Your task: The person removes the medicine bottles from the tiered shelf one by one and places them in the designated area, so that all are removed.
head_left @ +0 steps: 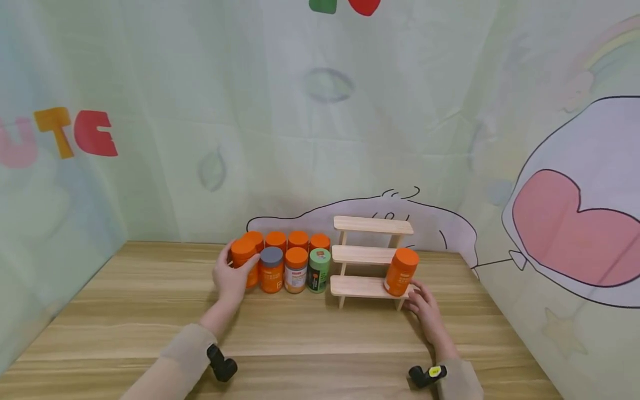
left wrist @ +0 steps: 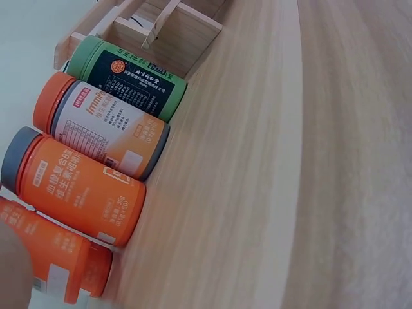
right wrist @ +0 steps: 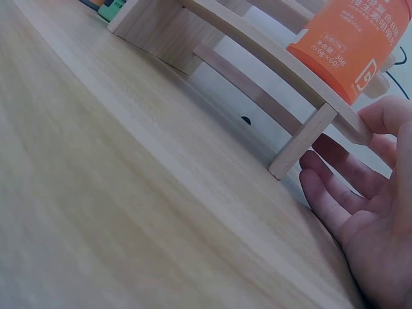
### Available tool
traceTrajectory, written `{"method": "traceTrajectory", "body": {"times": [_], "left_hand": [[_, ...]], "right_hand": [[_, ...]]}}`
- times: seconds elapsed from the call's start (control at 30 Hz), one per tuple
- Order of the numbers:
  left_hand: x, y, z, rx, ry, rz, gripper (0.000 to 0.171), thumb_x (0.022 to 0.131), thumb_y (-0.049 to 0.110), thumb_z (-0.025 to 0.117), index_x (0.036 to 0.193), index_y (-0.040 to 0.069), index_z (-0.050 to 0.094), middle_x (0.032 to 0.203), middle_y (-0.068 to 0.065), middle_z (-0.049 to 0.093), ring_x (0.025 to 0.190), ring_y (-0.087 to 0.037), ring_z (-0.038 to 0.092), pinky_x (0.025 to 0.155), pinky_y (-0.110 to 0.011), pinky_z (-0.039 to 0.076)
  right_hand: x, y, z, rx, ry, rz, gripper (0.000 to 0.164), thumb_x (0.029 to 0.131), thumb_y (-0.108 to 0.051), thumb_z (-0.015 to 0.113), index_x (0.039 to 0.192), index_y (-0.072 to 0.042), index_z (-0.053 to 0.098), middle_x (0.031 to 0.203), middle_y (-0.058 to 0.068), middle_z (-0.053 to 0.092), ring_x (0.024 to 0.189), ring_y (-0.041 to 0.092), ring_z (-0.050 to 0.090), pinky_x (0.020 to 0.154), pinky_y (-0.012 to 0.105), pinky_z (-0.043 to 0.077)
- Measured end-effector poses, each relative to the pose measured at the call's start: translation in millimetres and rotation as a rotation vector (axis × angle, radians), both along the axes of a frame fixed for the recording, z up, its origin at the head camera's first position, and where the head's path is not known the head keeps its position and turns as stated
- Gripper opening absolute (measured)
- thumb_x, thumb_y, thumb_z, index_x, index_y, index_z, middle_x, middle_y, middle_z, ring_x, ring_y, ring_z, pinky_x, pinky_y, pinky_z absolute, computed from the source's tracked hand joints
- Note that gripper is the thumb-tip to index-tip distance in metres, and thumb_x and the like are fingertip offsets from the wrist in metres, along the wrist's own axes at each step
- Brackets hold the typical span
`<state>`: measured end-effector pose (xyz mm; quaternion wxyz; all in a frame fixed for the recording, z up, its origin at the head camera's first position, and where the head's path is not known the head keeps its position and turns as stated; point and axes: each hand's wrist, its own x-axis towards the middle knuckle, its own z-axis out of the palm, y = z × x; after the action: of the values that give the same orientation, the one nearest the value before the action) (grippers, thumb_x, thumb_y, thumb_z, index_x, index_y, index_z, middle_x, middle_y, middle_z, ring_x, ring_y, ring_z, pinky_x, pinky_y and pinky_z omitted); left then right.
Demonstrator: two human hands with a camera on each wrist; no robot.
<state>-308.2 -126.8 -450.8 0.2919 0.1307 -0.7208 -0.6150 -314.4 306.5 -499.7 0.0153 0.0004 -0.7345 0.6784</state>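
Observation:
My left hand (head_left: 232,280) grips an orange jar (head_left: 243,250) at the left end of a double row of jars. Part of that jar shows at the lower left of the left wrist view, overlapping another orange jar (left wrist: 98,270). Beside it in the front row stand a jar with a grey lid (head_left: 271,272), an orange-lidded jar with a white label (head_left: 296,272) and a green jar (head_left: 318,272). My right hand (head_left: 425,311) holds the right end of the three-tier wooden shelf (head_left: 360,287), fingers curled around the lowest board. One orange jar (head_left: 401,272) stands on that board.
Several more orange-lidded jars (head_left: 298,239) stand in the back row, partly hidden. The wood-grain table (head_left: 310,344) extends in front of the jars and shelf. A printed curtain (head_left: 250,139) hangs behind the table and along its sides.

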Motion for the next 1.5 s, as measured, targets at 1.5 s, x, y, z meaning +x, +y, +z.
{"method": "traceTrajectory", "body": {"times": [1.5], "left_hand": [[2.3, 3.6, -15.6, -0.011, 0.048, -0.153, 0.092, 0.084, -0.001, 0.066, 0.156, 0.004, 0.010, 0.160, -0.021, 0.019, 0.148, -0.036, 0.020, 0.121, -0.052, 0.015]], "right_hand": [[0.9, -0.1, 0.4, -0.008, 0.013, -0.001, 0.046, 0.101, -0.010, 0.040, 0.144, 0.005, 0.033, 0.118, 0.011, 0.045, 0.087, 0.001, 0.059, 0.079, 0.018, 0.053]]}}
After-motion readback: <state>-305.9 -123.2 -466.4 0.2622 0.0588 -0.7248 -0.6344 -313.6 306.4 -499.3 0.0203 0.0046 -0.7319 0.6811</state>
